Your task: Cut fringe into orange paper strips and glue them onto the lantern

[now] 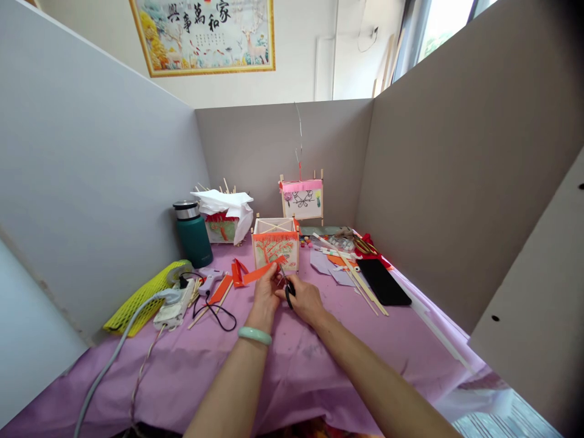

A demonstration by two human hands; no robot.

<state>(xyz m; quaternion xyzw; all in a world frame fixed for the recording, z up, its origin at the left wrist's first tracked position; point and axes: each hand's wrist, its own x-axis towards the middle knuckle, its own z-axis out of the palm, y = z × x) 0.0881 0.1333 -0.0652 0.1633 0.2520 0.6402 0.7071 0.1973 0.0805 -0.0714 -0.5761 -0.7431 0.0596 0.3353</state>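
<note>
My left hand (268, 288) pinches a long strip of orange-red paper (258, 275), which trails off to the left with its far end folded. Cuts fringe the strip's right end. In my right hand (305, 298) is a pair of small scissors (289, 287) with black handles, its blades at the fringed end of the paper. Just behind both hands stands a square lantern (275, 250) of wooden sticks and painted white panels, trimmed with orange fringe along its top edge.
A green thermos (193, 236), a glue gun (210, 281) and a power strip (173, 309) are on the left. A paper-covered lantern (222, 226) and a hanging lantern (303, 201) stand behind. On the right lie wooden sticks (365, 283) and a black phone (383, 282). Grey partitions (283, 137) enclose the table.
</note>
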